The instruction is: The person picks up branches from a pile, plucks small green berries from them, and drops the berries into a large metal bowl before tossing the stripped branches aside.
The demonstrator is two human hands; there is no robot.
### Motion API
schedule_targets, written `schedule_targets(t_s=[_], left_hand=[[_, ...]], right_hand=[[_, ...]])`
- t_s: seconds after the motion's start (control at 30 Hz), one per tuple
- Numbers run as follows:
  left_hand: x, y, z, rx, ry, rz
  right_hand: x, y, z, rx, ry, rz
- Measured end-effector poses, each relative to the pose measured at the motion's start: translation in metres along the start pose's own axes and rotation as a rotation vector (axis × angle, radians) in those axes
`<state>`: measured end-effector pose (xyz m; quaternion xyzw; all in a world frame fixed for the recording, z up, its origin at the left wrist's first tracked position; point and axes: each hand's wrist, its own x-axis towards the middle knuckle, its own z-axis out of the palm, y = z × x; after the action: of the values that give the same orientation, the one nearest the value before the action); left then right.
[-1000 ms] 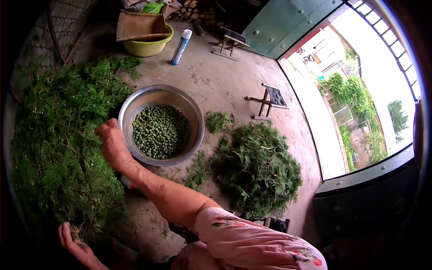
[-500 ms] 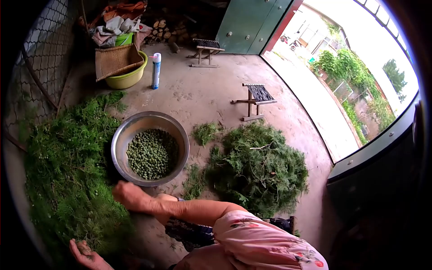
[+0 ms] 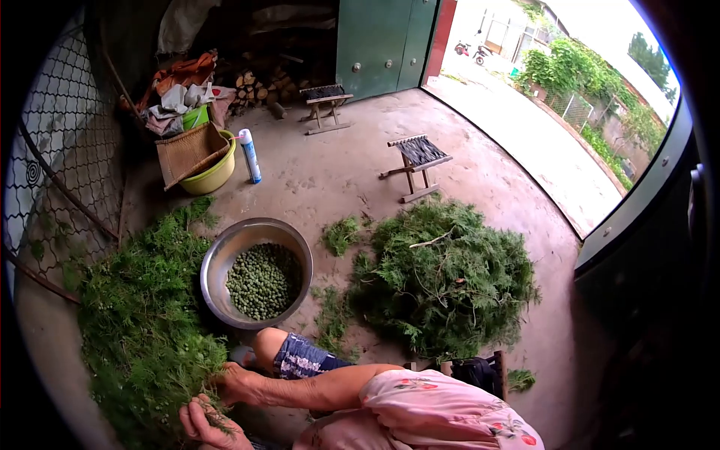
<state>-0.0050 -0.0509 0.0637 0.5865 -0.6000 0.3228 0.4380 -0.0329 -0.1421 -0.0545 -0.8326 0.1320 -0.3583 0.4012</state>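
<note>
My left hand [image 3: 212,427] is low in the view, its fingers curled around a green evergreen sprig [image 3: 219,417]. Just above it, my right hand [image 3: 236,384] is closed at the edge of the foliage; its fingertips are partly hidden by leaves. Both hands are beside a large heap of leafy evergreen branches [image 3: 142,315] on the left. Beyond my right hand stands a metal basin [image 3: 213,289], partly filled with small round green cones [image 3: 262,283].
A second heap of cut branches [image 3: 450,277] lies to the right of the basin. Two folding stools [image 3: 420,154] stand farther back. A spray can [image 3: 250,157] is beside a yellow-green tub [image 3: 214,178]. An open doorway [image 3: 517,127] is at the upper right.
My right hand has moved from the basin's near rim down to the branches beside my left hand. My left hand has shifted right. The whole view has tilted slightly.
</note>
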Motion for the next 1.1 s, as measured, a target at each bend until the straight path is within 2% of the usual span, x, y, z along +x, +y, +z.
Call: schedule_targets(t_s=[0.07,0.1,0.13,0.17,0.2,0.23,0.27,0.3,0.33,0.4,0.43,0.47,0.53,0.57,0.6,0.67,0.7,0.73,0.77,0.8,0.83,0.87,0.9,0.93,1.0,1.03,1.07,1.1], left_hand=[[0.039,0.033,-0.023,-0.415,-0.183,-1.220],[0.035,0.030,-0.023,-0.420,-0.184,-1.209],[0.026,0.022,-0.022,-0.239,-0.183,-0.577],[0.015,0.017,-0.022,-0.050,-0.166,0.051],[0.004,0.017,-0.025,-0.050,-0.161,0.057],[-0.006,0.018,-0.028,-0.132,-0.272,-0.137],[-0.014,0.018,-0.030,-0.215,-0.382,-0.333],[-0.008,0.038,-0.030,-0.354,-0.293,-0.436],[-0.006,0.046,-0.032,-0.343,-0.305,-0.406],[-0.014,0.042,-0.036,-0.177,-0.423,-0.227],[-0.014,0.042,-0.040,-0.242,-0.473,-0.282],[-0.013,0.045,-0.043,-0.242,-0.469,-0.280],[-0.004,0.061,-0.043,-0.485,-0.326,-0.668],[0.003,0.065,-0.043,-0.518,-0.294,-0.774],[-0.004,0.051,-0.050,-0.391,-0.451,-0.756],[-0.011,0.043,-0.042,-0.487,-0.204,-0.949],[-0.023,0.028,-0.042,-0.497,-0.226,-0.928],[-0.029,0.017,-0.042,-0.334,-0.288,-0.847],[-0.037,-0.003,-0.043,-0.235,-0.388,-0.634],[-0.041,-0.017,-0.044,-0.134,-0.483,-0.419],[-0.028,-0.009,-0.041,-0.132,-0.484,-0.420],[-0.011,0.000,-0.036,-0.522,-0.338,-1.027],[-0.001,0.008,-0.035,-0.917,-0.138,-1.620],[-0.002,0.011,-0.036,-0.915,-0.139,-1.623],[-0.003,0.014,-0.037,-0.723,-0.287,-1.387],[-0.001,0.012,-0.037,-0.561,-0.409,-1.313],[0.001,0.013,-0.040,-0.560,-0.411,-1.315],[0.009,0.020,-0.043,-0.372,-0.549,-1.257]], right_hand=[[0.003,0.005,0.007,0.622,-0.063,0.451],[0.002,-0.026,-0.031,-0.314,-0.191,0.164],[0.009,-0.052,-0.051,-0.316,-0.182,0.159],[0.015,-0.074,-0.065,0.334,-0.013,0.566],[0.017,-0.084,-0.072,1.002,0.165,0.940],[0.021,-0.083,-0.053,0.908,0.429,0.864],[0.017,-0.073,-0.047,0.906,0.428,0.858],[0.016,-0.082,-0.064,0.919,0.357,0.875],[0.016,-0.087,-0.073,0.932,0.285,0.894],[0.013,-0.070,-0.064,0.854,0.302,0.924],[0.008,-0.061,-0.057,0.819,0.315,0.809],[0.005,-0.052,-0.049,0.781,0.326,0.693],[0.003,-0.055,-0.055,0.808,0.344,0.627],[0.002,-0.055,-0.059,0.618,0.328,0.599],[0.003,-0.064,-0.070,0.429,0.308,0.568],[0.005,-0.075,-0.086,0.332,0.337,0.501],[0.006,-0.078,-0.091,0.267,0.296,0.430],[0.006,-0.080,-0.093,0.203,0.253,0.360],[0.005,-0.081,-0.087,0.184,0.326,0.257],[0.002,-0.085,-0.087,0.184,0.326,0.258],[-0.002,-0.090,-0.088,0.066,0.166,0.228],[-0.005,-0.093,-0.087,-0.052,0.005,0.197],[-0.012,-0.088,-0.075,-0.107,0.017,0.043],[-0.015,-0.086,-0.067,-0.150,-0.068,0.013],[-0.022,-0.085,-0.054,-0.136,-0.094,-0.002],[-0.025,-0.083,-0.053,-0.135,-0.095,-0.027],[-0.028,-0.079,-0.048,-0.132,-0.096,-0.024],[-0.030,-0.077,-0.045,-0.131,-0.049,-0.050]])
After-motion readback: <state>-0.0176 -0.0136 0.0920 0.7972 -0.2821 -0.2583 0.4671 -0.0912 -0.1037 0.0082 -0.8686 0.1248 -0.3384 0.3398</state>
